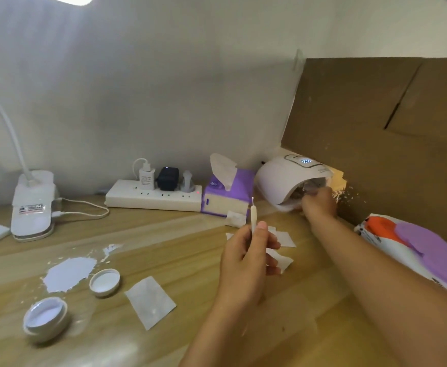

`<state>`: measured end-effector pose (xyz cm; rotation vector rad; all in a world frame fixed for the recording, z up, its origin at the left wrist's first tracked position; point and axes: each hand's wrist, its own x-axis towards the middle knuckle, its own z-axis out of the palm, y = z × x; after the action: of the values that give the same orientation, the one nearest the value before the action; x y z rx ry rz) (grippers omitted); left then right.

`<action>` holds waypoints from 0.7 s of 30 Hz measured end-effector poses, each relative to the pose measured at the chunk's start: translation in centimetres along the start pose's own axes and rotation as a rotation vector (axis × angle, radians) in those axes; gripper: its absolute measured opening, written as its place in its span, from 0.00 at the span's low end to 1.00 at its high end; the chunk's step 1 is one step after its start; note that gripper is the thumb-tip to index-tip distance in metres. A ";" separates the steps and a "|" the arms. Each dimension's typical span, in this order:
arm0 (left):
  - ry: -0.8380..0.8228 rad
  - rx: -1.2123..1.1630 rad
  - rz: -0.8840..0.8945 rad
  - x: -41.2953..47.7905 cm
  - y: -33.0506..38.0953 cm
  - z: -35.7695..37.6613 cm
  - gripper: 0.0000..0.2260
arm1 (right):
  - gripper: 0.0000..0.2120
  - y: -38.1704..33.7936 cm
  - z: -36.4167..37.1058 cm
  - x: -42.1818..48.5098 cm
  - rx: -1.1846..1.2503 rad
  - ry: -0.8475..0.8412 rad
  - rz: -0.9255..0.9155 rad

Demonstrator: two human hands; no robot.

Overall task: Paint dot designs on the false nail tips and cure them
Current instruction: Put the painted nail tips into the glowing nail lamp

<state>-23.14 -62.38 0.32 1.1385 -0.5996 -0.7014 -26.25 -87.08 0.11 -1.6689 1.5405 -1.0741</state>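
My left hand (246,258) pinches the dotting tool (253,215) upright; my right hand (319,202), grip hidden, should seat tips flat inside the far lamp (283,178).

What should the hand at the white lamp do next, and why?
Probably draw the right hand back out of the white domed nail lamp, so curing can run: the lamp's display glows blue, that hand sits at its opening, and the left hand holds the thin cream dotting tool upright.
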 end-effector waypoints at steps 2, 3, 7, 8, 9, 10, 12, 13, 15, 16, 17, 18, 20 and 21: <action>0.001 0.000 -0.003 0.0 0.0 0.0 0.14 | 0.08 -0.5 -0.5 -0.1 0.089 0.208 -0.118; 0.001 0.006 -0.004 -0.1 0.0 0.0 0.15 | 0.07 -1.0 -0.9 0.1 0.091 0.288 -0.220; 0.011 0.009 -0.017 0.0 0.0 0.0 0.15 | 0.15 -4.1 -1.2 2.9 -0.283 0.108 -0.451; 0.016 0.004 -0.024 0.0 0.0 0.0 0.15 | 0.18 -4.9 -1.2 3.5 -0.390 0.011 -0.419; 0.016 -0.005 -0.030 0.2 0.1 0.0 0.15 | 0.20 -5.6 -1.2 4.0 -0.474 -0.061 -0.388; 0.012 -0.013 -0.035 0.2 0.1 0.0 0.15 | 0.20 -6.0 -1.2 4.5 -0.538 -0.104 -0.372; -0.002 -0.021 -0.034 0.3 0.2 0.0 0.15 | 0.20 -6.4 -1.0 5.5 -0.604 -0.146 -0.371; -0.005 -0.021 -0.032 0.4 0.1 0.0 0.15 | 0.19 -6.5 -0.9 5.9 -0.603 -0.157 -0.370; 0.001 -0.016 -0.022 0.5 -0.1 0.0 0.15 | 0.19 -6.4 -0.7 6.7 -0.600 -0.161 -0.384; 0.009 -0.007 -0.012 0.6 -0.1 0.1 0.15 | 0.18 -6.3 -0.6 7.1 -0.610 -0.165 -0.407; 0.014 0.012 -0.001 0.6 -0.2 0.1 0.14 | 0.18 -6.1 -0.6 7.6 -0.622 -0.174 -0.426; 0.015 0.031 0.008 0.7 -0.2 0.1 0.14 | 0.17 -5.9 -0.6 8.0 -0.622 -0.194 -0.422; 0.024 0.045 0.005 0.7 -0.3 0.1 0.15 | 0.17 -5.7 -0.8 8.1 -0.586 -0.261 -0.374; 0.031 0.044 -0.005 0.7 -0.3 0.1 0.15 | 0.19 -5.8 -0.9 7.6 -0.554 -0.292 -0.342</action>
<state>-22.82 -62.98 0.13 1.1899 -0.5882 -0.6765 -24.33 -93.75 6.73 -2.4107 1.4684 -0.5343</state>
